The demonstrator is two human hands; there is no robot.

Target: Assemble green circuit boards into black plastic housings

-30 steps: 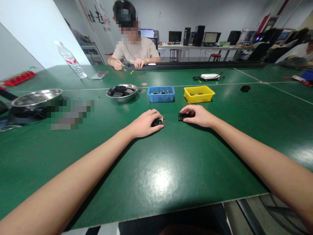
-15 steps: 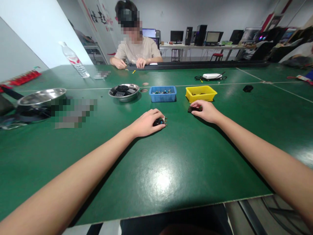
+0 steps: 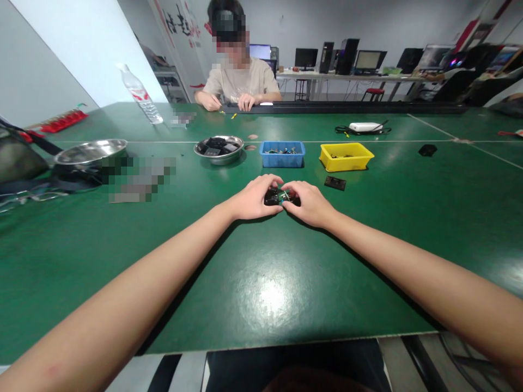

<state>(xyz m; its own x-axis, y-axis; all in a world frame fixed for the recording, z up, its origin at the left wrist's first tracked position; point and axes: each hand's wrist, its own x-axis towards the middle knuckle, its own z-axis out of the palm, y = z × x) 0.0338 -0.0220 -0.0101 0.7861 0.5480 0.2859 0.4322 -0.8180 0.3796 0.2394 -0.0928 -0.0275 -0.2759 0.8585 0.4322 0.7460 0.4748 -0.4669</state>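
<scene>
My left hand is closed round a small black housing with electronic parts on the green table, just left of centre in front of me. From the other side, my right hand curls its thumb and fingers about the same housing's right end, where thin wires and bits of metal show. Fingers of both hands hide much of it. A flat black plastic cover lies on the table beyond my right hand, untouched.
Beyond my hands stand a blue bin of small metal parts, a yellow bin, and a steel bowl of black pieces. Left are a steel pan and a water bottle. Another person sits across the table.
My right hand has let go of the black cover and moved left to the housing in my left hand. The view has shifted slightly.
</scene>
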